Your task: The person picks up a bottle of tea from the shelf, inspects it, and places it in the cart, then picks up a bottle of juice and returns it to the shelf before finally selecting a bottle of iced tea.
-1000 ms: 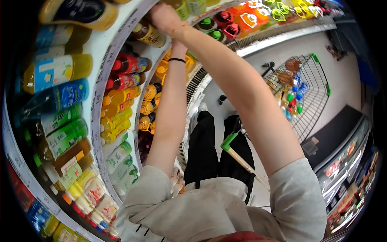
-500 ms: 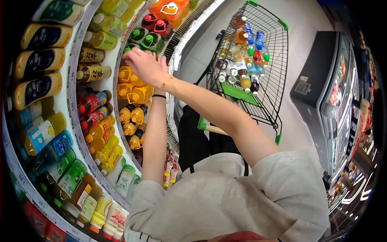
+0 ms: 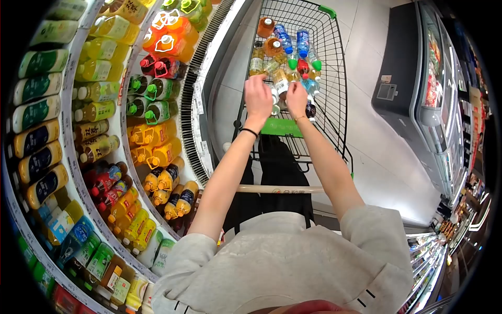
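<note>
Both my hands are over the wire shopping cart [image 3: 342, 91], among the bottles in it. My left hand [image 3: 258, 100] has its fingers curled beside white-capped bottles [image 3: 275, 99]; what it grips, if anything, is hidden. To its right, my right hand [image 3: 296, 99] is closed, knuckles up, with its fingertips out of sight against the bottles. Between the two hands lies a bottle with a pale label [image 3: 281, 82]. Farther into the cart are amber drink bottles [image 3: 273, 47] and blue-labelled bottles [image 3: 303, 42].
A curved drinks shelf [image 3: 125, 112] on the left holds juice and soda bottles, including orange ones [image 3: 157, 133] and green-capped ones [image 3: 157, 112]. The cart handle [image 3: 282, 189] crosses in front of my body. A dark chest freezer [image 3: 389, 78] stands on the right.
Both hands have moved from the shelf, near the green-capped bottles, rightward to the cart. My view has shifted, and the cart now sits straight in front of me.
</note>
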A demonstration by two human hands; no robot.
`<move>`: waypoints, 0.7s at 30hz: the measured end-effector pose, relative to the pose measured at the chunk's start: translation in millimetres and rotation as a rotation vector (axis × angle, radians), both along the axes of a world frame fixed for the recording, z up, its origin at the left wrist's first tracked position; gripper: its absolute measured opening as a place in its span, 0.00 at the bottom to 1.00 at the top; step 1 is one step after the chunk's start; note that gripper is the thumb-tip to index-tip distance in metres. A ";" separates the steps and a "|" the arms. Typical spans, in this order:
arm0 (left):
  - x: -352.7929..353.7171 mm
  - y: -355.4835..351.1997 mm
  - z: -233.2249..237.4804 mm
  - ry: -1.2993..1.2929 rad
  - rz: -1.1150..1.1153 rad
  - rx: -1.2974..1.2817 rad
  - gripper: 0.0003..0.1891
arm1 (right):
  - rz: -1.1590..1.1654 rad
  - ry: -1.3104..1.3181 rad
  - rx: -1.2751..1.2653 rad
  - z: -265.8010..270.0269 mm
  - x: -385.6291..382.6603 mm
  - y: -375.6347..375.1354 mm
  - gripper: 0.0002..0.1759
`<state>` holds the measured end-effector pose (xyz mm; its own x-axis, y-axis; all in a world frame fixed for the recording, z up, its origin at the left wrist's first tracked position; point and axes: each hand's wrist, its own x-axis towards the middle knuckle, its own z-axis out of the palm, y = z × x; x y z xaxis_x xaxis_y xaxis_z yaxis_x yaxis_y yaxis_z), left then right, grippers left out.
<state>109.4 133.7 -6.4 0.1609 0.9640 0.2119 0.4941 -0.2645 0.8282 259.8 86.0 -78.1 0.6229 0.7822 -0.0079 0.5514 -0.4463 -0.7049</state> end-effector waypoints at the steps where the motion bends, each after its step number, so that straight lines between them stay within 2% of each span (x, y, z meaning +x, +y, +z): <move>1: 28.1 1.5 -18.5 -0.041 -0.045 -0.048 0.10 | -0.038 -0.003 -0.053 -29.8 28.2 -5.1 0.15; 4: 102.5 4.7 -84.1 -0.177 -0.086 -0.361 0.12 | -0.114 0.039 -0.154 -112.3 91.8 -12.6 0.18; 5: 124.1 6.1 -118.2 -0.199 -0.108 -0.473 0.14 | -0.164 0.046 -0.199 -128.3 108.8 -4.5 0.19; 6: 147.5 8.0 -155.7 -0.201 -0.111 -0.460 0.14 | -0.153 0.117 -0.362 -119.7 121.2 5.5 0.22; 8: 183.6 10.1 -222.1 -0.429 -0.049 -0.801 0.19 | -0.198 0.103 -0.366 -150.0 140.3 13.6 0.22; 9: 196.2 16.8 -237.3 -0.429 -0.053 -0.800 0.19 | -0.245 0.086 -0.380 -166.2 149.9 16.4 0.23; 11: 213.1 17.1 -266.6 -0.594 -0.005 -0.986 0.22 | -0.285 0.067 -0.326 -199.3 164.5 21.2 0.23; 12: 219.2 18.0 -263.3 -0.685 0.012 -1.023 0.25 | -0.281 0.094 -0.302 -204.5 168.3 25.0 0.25; 15: 229.9 20.4 -292.5 -0.739 -0.023 -1.150 0.28 | -0.284 0.161 -0.228 -211.5 162.1 37.3 0.24; 17: 229.0 20.2 -290.8 -0.748 -0.078 -1.157 0.28 | -0.423 0.239 -0.093 -207.4 151.8 45.2 0.22; 18: 228.3 22.5 -282.0 -0.725 -0.098 -1.132 0.28 | -0.489 0.223 -0.071 -200.6 144.9 49.0 0.21; 21: 223.9 21.6 -268.6 -0.742 -0.109 -1.110 0.27 | -0.483 0.120 -0.031 -198.7 140.5 51.1 0.21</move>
<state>333.3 155.3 -275.1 0.4363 0.6712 -0.5993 -0.1433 0.7094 0.6901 400.3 137.1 -276.8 0.9073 0.4029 -0.1205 0.1924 -0.6525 -0.7330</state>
